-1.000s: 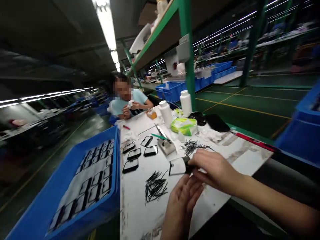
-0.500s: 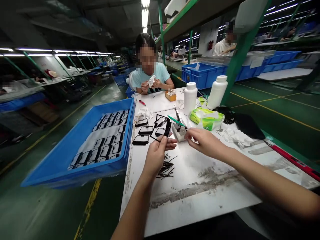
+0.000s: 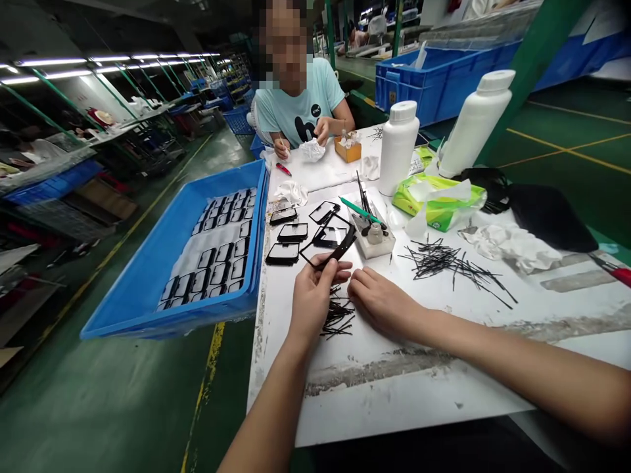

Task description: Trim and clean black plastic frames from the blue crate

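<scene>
White-topped workbench (image 3: 394, 394) stands in a long factory room, with green floor around it. Left hand (image 3: 313, 302) is pinching, between thumb and fingertips, a thin black rectangular plastic frame (image 3: 340, 248), which stands tilted above the bench. Right hand (image 3: 379, 302) is lying on the bench just beside, fingers pressed together, and I see nothing held in it. Small pile of thin black plastic strips (image 3: 338, 316) lies on the bench directly under the left hand.
</scene>
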The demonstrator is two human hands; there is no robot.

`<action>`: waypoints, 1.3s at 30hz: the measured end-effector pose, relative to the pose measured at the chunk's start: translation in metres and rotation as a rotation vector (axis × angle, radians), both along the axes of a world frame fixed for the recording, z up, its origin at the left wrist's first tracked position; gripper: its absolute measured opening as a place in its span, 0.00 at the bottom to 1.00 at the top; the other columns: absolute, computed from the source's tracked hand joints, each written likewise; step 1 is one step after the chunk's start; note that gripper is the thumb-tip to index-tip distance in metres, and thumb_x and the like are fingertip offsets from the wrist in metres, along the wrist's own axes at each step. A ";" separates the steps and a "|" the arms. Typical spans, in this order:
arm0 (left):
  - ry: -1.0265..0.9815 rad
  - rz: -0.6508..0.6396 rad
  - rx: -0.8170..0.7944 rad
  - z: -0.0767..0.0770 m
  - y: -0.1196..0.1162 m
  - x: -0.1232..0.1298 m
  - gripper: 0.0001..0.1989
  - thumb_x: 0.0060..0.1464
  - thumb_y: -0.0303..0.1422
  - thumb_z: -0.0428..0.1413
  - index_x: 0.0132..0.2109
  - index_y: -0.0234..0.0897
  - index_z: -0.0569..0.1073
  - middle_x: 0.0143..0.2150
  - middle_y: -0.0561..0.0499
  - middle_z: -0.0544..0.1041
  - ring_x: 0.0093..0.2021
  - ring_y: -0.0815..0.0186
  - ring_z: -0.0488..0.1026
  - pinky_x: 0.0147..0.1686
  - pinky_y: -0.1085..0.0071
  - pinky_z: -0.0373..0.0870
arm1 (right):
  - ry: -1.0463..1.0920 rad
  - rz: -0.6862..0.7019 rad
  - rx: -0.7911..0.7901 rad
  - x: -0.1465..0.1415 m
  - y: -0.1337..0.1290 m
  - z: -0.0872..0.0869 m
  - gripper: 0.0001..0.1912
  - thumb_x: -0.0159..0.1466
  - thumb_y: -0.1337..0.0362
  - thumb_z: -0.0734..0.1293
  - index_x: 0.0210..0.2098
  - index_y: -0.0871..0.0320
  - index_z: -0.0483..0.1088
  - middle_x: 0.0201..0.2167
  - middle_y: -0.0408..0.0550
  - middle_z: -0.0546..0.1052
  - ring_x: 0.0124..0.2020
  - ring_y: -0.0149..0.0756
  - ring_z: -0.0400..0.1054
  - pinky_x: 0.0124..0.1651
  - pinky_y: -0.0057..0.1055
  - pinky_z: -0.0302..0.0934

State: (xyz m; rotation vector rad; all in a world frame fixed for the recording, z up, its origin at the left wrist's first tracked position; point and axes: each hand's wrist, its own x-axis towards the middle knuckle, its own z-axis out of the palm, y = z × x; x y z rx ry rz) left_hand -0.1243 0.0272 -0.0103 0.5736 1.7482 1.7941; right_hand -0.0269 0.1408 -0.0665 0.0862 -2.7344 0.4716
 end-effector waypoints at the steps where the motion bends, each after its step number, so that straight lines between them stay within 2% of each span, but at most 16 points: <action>1: -0.029 0.013 0.007 0.000 0.000 -0.001 0.15 0.53 0.39 0.57 0.42 0.32 0.70 0.37 0.45 0.77 0.34 0.68 0.74 0.41 0.69 0.70 | 0.004 -0.005 -0.008 0.001 -0.001 0.002 0.09 0.64 0.76 0.54 0.31 0.65 0.64 0.32 0.53 0.66 0.35 0.38 0.55 0.37 0.35 0.58; 6: -0.073 0.050 0.013 0.001 -0.003 -0.003 0.15 0.50 0.38 0.59 0.41 0.30 0.72 0.38 0.46 0.77 0.33 0.71 0.73 0.42 0.71 0.70 | 0.070 0.036 -0.238 0.019 0.000 0.030 0.07 0.64 0.76 0.54 0.34 0.62 0.60 0.29 0.48 0.65 0.30 0.32 0.56 0.32 0.29 0.55; 8: -0.106 0.045 0.019 0.003 -0.004 -0.003 0.16 0.49 0.38 0.60 0.42 0.31 0.72 0.37 0.47 0.77 0.32 0.72 0.72 0.41 0.71 0.70 | 0.084 0.060 -0.362 0.030 0.003 0.046 0.07 0.66 0.74 0.54 0.40 0.61 0.61 0.31 0.46 0.67 0.29 0.28 0.58 0.31 0.26 0.55; 10: -0.153 0.018 0.019 0.005 -0.005 0.000 0.17 0.49 0.37 0.60 0.44 0.32 0.72 0.35 0.48 0.77 0.31 0.72 0.72 0.40 0.72 0.70 | 0.068 0.064 -0.487 0.040 0.007 0.062 0.13 0.67 0.72 0.55 0.50 0.57 0.60 0.33 0.44 0.69 0.27 0.25 0.60 0.31 0.23 0.57; 12: -0.180 -0.032 0.005 0.008 -0.005 0.004 0.15 0.49 0.36 0.60 0.43 0.32 0.73 0.33 0.48 0.76 0.30 0.71 0.71 0.38 0.72 0.69 | 0.033 0.031 -0.601 0.048 0.012 0.073 0.16 0.67 0.70 0.56 0.54 0.52 0.59 0.33 0.42 0.69 0.25 0.22 0.61 0.30 0.21 0.58; 16: -0.187 -0.084 0.011 0.011 -0.006 0.011 0.12 0.48 0.34 0.60 0.40 0.32 0.73 0.28 0.51 0.75 0.27 0.71 0.71 0.33 0.74 0.68 | 0.009 -0.061 -0.843 0.052 0.019 0.084 0.10 0.67 0.66 0.60 0.48 0.54 0.62 0.32 0.43 0.70 0.26 0.24 0.64 0.28 0.21 0.61; 19: -0.198 -0.109 0.022 0.013 -0.009 0.014 0.11 0.47 0.32 0.60 0.39 0.32 0.74 0.25 0.52 0.74 0.26 0.71 0.70 0.31 0.75 0.68 | 0.072 -0.094 -1.002 0.052 0.020 0.087 0.09 0.66 0.65 0.63 0.46 0.55 0.63 0.33 0.45 0.73 0.28 0.24 0.67 0.28 0.19 0.63; 24: -0.260 -0.187 0.022 0.014 -0.010 0.017 0.08 0.48 0.31 0.60 0.37 0.32 0.76 0.24 0.51 0.75 0.25 0.71 0.71 0.30 0.75 0.70 | 0.139 -0.121 -1.197 0.052 0.015 0.089 0.06 0.66 0.65 0.63 0.41 0.57 0.61 0.35 0.48 0.75 0.28 0.27 0.68 0.27 0.22 0.63; 27: -0.300 -0.221 0.028 0.015 -0.010 0.019 0.09 0.50 0.32 0.59 0.39 0.33 0.76 0.27 0.49 0.77 0.26 0.70 0.73 0.30 0.74 0.71 | 0.157 -0.144 -1.148 0.052 0.014 0.086 0.04 0.65 0.65 0.63 0.39 0.58 0.63 0.36 0.49 0.75 0.29 0.29 0.69 0.26 0.24 0.63; 30: -0.305 -0.239 0.057 0.016 -0.011 0.020 0.09 0.51 0.32 0.59 0.40 0.32 0.76 0.29 0.47 0.78 0.26 0.69 0.74 0.32 0.75 0.72 | 0.221 -0.136 -0.953 0.051 0.015 0.083 0.04 0.65 0.68 0.64 0.40 0.55 0.68 0.38 0.47 0.73 0.31 0.27 0.67 0.27 0.23 0.62; 34: -0.317 -0.218 0.087 0.019 -0.013 0.020 0.09 0.49 0.31 0.60 0.39 0.32 0.76 0.27 0.49 0.78 0.25 0.70 0.74 0.31 0.76 0.72 | 0.284 -0.088 -0.707 0.049 0.018 0.080 0.07 0.62 0.73 0.65 0.38 0.56 0.70 0.34 0.47 0.67 0.35 0.29 0.64 0.31 0.26 0.59; 39: -0.320 -0.219 0.067 0.026 -0.012 0.020 0.09 0.46 0.30 0.63 0.37 0.33 0.76 0.27 0.51 0.78 0.26 0.71 0.75 0.31 0.77 0.73 | 0.303 -0.029 -0.610 0.049 0.020 0.080 0.10 0.62 0.77 0.64 0.40 0.59 0.69 0.35 0.48 0.66 0.35 0.27 0.63 0.32 0.26 0.58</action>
